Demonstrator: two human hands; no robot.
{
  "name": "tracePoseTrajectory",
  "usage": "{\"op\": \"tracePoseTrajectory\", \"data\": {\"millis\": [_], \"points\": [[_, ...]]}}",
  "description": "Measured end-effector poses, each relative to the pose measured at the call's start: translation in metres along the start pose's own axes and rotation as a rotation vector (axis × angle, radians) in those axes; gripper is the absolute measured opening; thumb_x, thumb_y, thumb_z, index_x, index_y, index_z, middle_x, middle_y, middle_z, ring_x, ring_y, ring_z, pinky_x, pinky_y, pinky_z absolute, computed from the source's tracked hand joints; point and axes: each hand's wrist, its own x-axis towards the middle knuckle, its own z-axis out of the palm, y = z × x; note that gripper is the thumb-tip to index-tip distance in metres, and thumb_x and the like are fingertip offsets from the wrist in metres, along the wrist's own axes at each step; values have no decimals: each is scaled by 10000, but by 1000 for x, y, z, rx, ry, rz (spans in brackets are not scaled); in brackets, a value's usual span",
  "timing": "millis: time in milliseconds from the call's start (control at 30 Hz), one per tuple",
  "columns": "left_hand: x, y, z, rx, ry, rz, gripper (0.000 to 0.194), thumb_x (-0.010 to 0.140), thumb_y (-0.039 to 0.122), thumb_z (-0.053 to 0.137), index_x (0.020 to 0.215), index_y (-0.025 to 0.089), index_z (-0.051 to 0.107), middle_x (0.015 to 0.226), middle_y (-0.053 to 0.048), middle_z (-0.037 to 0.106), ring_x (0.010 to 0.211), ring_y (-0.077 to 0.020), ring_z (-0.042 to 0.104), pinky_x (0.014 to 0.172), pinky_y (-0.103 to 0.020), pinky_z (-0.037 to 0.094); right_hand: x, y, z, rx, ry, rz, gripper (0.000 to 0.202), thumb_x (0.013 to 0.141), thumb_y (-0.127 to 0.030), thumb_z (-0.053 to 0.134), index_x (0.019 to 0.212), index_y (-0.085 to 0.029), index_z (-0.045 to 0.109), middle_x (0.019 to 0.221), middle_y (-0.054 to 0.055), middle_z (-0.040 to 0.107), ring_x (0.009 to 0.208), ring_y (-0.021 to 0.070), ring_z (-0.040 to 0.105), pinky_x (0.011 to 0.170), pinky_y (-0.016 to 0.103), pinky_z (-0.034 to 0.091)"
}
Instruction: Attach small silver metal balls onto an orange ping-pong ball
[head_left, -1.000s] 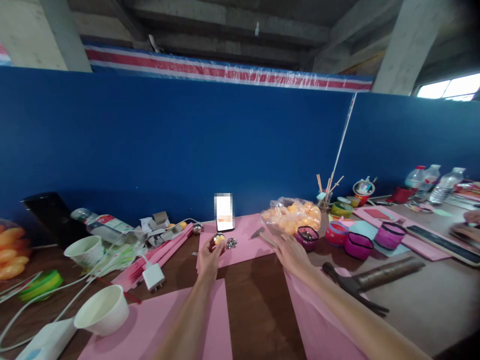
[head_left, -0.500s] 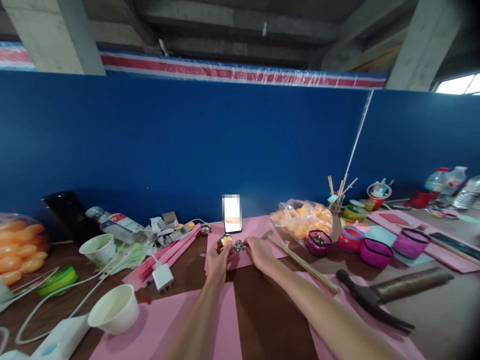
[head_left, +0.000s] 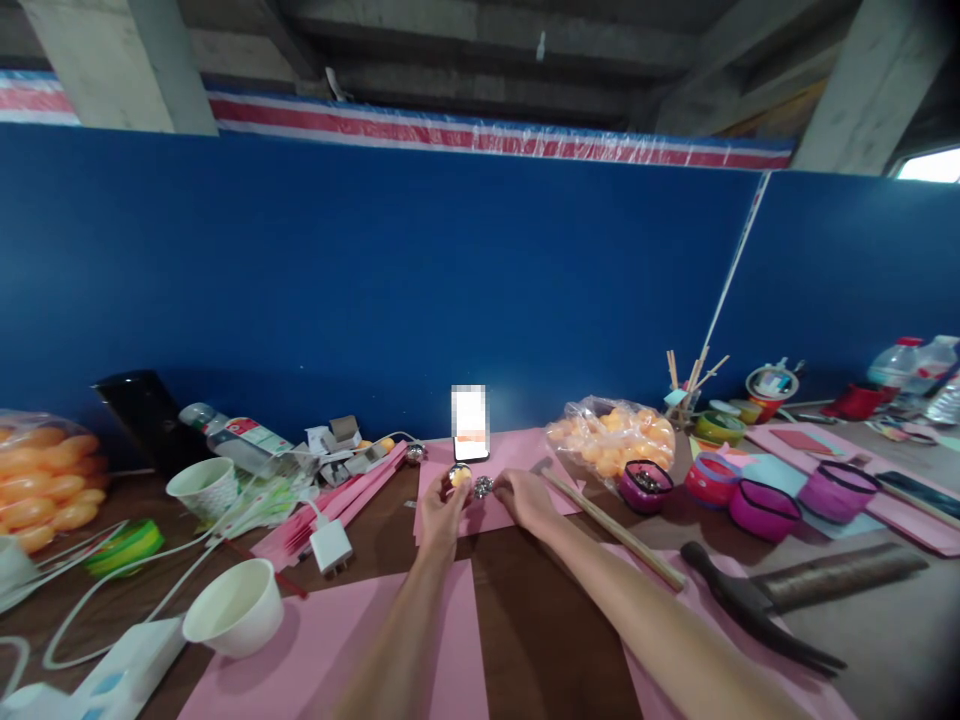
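Observation:
A small orange ball [head_left: 460,478], with shiny dark and silver patches around its upper part, sits in the curled fingers of my left hand [head_left: 441,508]. Between my hands is a tight cluster of small silver pieces [head_left: 483,487], too small to name surely, over pink paper [head_left: 495,518]. My right hand [head_left: 526,498] reaches in beside that cluster with its fingers bent together; whatever is at the fingertips is hidden. Just behind the hands, a phone [head_left: 471,450] stands upright with a bright, blurred screen.
To the right lie a bag of orange balls [head_left: 615,438], a wooden stick [head_left: 615,530], a claw hammer [head_left: 765,595] and purple containers [head_left: 763,512]. Leftward are a white paper cup [head_left: 234,610], a charger [head_left: 330,545], a power strip [head_left: 127,670] and cables. A blue partition [head_left: 465,260] rises behind.
The whole view has shifted slightly, so things appear a little further right. Both hands keep nearly the same pose, the left still holding the ball.

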Motion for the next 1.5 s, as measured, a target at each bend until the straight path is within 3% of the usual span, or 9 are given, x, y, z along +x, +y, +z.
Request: {"op": "tracePoseTrajectory", "data": {"millis": [367, 667, 1067, 1500], "points": [[0, -2, -1, 45, -23, 42, 440, 622, 315, 695, 1008, 142, 576, 871, -59, 627, 684, -112, 621, 695, -275, 530, 1, 10, -6, 53, 51, -3, 155, 777, -212, 481, 850, -162, 607, 866, 54, 652, 807, 161, 583, 671, 228, 382], [-5, 7, 3, 79, -28, 28, 446, 623, 309, 696, 1013, 128, 574, 895, -69, 627, 709, -116, 620, 713, -271, 530, -2, 11, -11, 103, 64, -37, 157, 749, -156, 487, 851, -166, 605, 866, 47, 655, 806, 153, 588, 689, 223, 400], [-3, 7, 4, 82, -27, 10, 485, 593, 319, 712, 1015, 125, 574, 860, -69, 634, 689, -128, 621, 671, -281, 533, 2, 11, -3, 71, 16, -20, 242, 783, -228, 462, 962, -184, 619, 965, 64, 640, 886, 187, 564, 748, 242, 355], [-5, 10, 4, 124, -50, 20, 491, 589, 342, 703, 1011, 120, 585, 882, -86, 643, 723, -151, 625, 667, -286, 527, 7, 11, -6, 64, -37, 39, 264, 788, -282, 436, 933, -187, 636, 980, 53, 629, 866, 176, 551, 727, 226, 328]]}}
